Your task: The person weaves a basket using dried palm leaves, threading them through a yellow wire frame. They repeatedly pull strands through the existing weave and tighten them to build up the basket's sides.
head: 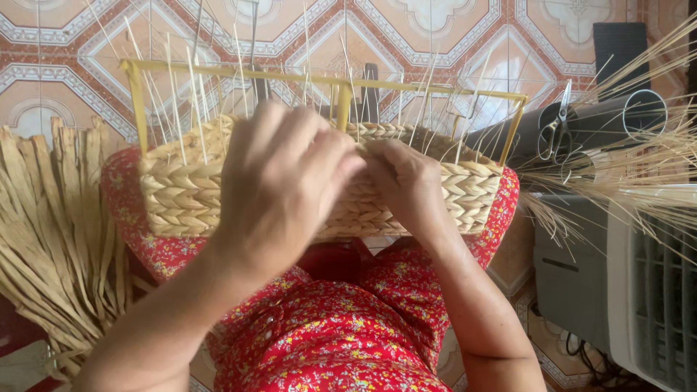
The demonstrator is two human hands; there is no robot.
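Basket (189,196): half-woven, held on the lap, within a yellow frame (138,94)
Left hand (279,181): fingers curled, pressed on the top braid
Right hand (406,181): pinched at the rim; strand hidden
Risk: braid could be loosened if the pinch is relaxed; thin upright stakes (174,109) could be snapped by pressure

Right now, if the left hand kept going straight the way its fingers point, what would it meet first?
The left hand points right, across the woven basket on the lap. It would likely meet the right hand first; their fingertips look nearly touching at the basket's rim, though depth is unclear.
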